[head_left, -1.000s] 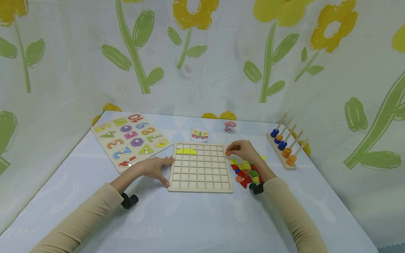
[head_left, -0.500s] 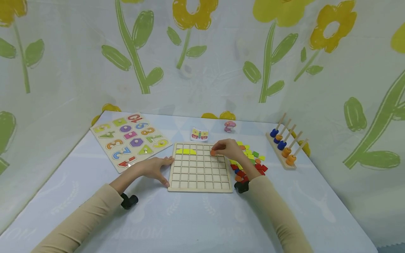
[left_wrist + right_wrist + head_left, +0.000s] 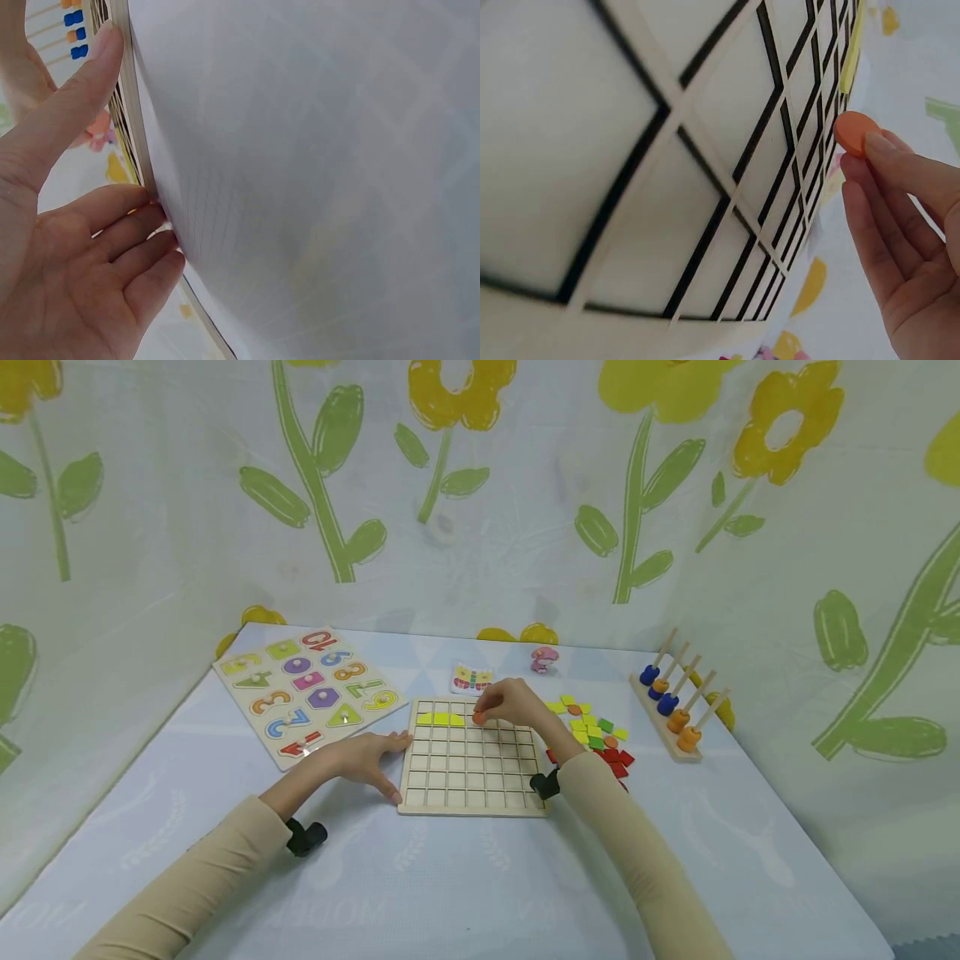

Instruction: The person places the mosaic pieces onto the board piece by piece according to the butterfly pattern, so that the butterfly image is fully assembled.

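A square wooden grid board (image 3: 467, 772) lies on the table, with yellow pieces (image 3: 441, 720) side by side in cells near its top left. My left hand (image 3: 366, 762) rests against the board's left edge, thumb near the lower corner. In the left wrist view, its thumb and the fingertips (image 3: 156, 266) touch the board's side without wrapping round it. Over the upper rows, just right of the yellow pieces, my right hand (image 3: 512, 702) holds a round orange disc (image 3: 478, 718). The right wrist view shows the disc (image 3: 853, 133) pinched between thumb and fingers, tilted near the grid.
Right of the board lie loose coloured pieces (image 3: 588, 727), partly hidden by the right arm. Behind it are a patterned card (image 3: 472, 679) and a pink figurine (image 3: 543, 659). A number puzzle (image 3: 307, 689) lies at left; a peg stand with beads (image 3: 671, 714) stands at right.
My right hand has moved left with the orange disc, from the board's right edge to beside the yellow pieces. The left hand has stayed put.
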### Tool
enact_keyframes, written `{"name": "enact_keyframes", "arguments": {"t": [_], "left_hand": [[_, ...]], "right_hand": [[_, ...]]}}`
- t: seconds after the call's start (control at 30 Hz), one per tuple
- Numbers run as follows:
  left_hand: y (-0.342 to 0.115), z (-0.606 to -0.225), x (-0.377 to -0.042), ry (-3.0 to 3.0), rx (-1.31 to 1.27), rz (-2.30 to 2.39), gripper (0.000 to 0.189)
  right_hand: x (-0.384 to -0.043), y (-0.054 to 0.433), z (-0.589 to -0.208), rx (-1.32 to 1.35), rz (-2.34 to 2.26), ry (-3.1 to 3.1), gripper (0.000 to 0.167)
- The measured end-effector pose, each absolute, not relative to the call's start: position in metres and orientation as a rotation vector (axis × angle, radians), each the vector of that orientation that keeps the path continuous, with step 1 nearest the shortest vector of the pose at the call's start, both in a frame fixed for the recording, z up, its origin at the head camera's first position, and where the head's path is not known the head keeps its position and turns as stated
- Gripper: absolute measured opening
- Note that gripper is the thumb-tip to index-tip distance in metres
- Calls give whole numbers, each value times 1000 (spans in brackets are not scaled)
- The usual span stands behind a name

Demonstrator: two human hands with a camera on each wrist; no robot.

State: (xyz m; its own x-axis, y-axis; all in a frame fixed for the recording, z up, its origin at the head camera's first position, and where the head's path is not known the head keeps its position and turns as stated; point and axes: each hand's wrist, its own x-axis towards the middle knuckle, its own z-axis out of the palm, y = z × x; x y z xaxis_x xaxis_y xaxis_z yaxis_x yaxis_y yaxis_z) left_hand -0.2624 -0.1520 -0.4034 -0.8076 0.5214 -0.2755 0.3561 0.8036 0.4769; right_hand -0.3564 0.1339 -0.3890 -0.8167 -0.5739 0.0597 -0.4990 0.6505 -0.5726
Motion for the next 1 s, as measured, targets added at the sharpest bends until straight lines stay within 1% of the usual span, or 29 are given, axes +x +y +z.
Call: {"name": "enact_keyframes", "arguments": {"t": [0.17, 0.4, 0.73, 0.83, 1.0], "left_hand": [[-152, -404, -262, 2591, 665, 584, 105], [-152, -402, -261, 2593, 676, 581, 105], [-150, -401, -262, 2600, 679, 569, 105], [-151, -402, -263, 2597, 671, 574, 105], [-151, -401, -261, 2596, 669, 578, 105]], "right_hand": [[-361, 126, -392, -882, -844, 2717, 6], [-361, 121, -394, -790, -794, 2767, 4], [-356, 122, -393, -708, -725, 2803, 13], [-355, 122, -392, -716, -726, 2803, 16], [-354, 128, -393, -805, -748, 2790, 16]]}}
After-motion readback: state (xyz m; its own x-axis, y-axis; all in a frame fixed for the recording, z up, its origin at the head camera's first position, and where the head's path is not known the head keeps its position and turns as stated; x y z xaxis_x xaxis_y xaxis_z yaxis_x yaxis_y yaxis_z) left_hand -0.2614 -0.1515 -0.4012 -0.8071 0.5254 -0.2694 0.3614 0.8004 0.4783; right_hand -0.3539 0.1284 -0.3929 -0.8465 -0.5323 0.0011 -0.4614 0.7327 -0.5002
